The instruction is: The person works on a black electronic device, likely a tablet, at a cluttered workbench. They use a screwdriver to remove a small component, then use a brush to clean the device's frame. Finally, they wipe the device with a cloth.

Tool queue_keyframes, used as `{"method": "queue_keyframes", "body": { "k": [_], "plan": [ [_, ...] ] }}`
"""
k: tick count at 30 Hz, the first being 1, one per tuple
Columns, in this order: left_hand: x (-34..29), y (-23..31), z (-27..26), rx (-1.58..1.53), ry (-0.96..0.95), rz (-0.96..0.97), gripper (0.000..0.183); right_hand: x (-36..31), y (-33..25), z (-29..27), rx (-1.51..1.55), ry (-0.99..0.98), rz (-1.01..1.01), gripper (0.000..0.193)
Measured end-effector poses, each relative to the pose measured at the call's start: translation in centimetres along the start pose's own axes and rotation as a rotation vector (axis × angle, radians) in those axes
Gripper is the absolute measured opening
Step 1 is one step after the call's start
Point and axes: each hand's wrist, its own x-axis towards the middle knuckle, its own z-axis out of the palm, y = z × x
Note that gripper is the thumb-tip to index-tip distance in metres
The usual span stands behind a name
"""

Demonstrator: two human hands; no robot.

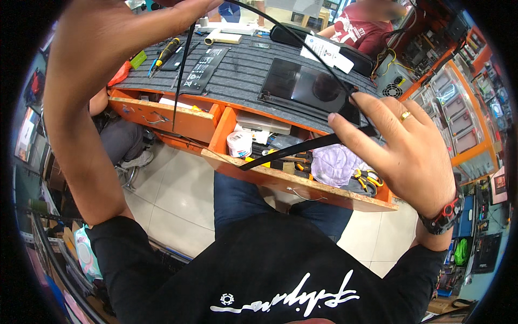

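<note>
A thin black rectangular bezel (294,149), like a laptop screen frame, hangs in the air before me, with the desk showing through its opening. My left hand (110,35) is raised at the upper left, its thumb along the frame's top corner; the other fingertips are cut off by the picture's edge. On the right side, my right hand (402,148) grips the frame between thumb and index finger, the other fingers bent behind. Beyond the frame, a dark glossy display panel (305,86) lies on the grey ribbed desk mat (237,81). Left of it rests a flat black battery pack (204,71).
An open orange drawer (302,191) below the frame holds a white tub (239,144), a purple cloth (335,164) and yellow-black pliers (368,181). A screwdriver (166,53) lies at the desk's left. A person in a maroon shirt (362,27) sits across; another sits at left.
</note>
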Motion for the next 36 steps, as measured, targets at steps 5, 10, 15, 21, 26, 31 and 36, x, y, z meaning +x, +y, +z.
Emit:
{"method": "queue_keyframes", "body": {
  "k": [5,10,15,21,26,31,36],
  "plan": [
    [0.8,-0.5,1.3,-0.013,0.029,0.041,0.013,0.8,-0.8,-0.9,0.002,-0.022,-0.061,0.041],
    [1.6,-0.5,2.9,-0.02,0.1,0.194,0.02,0.1,1.5,-2.0,0.21,0.019,-0.047,0.039],
    [2.6,-2.4,5.8,-0.286,0.216,0.104,0.044,-5.5,6.4,-3.2,0.619,-0.041,0.16,0.036],
    [0.5,-7.1,8.4,-0.057,0.252,0.15,0.061,-22.5,9.3,-5.7,0.722,-0.085,0.613,0.034],
    [-3.9,-5.2,17.6,-0.61,0.173,-0.003,0.056,-35.5,7.4,-9.6,0.798,0.007,1.315,0.036],
    [-8.8,-0.3,26.2,-0.971,-0.024,-0.215,0.05,-43.4,4.2,-8.9,0.631,-0.357,1.6,0.029],
    [-13.5,1.5,30.2,-1.1,-0.176,-0.335,0.042,-50.4,0.8,-3.4,0.657,-0.896,1.85,0.025]
  ]
}}
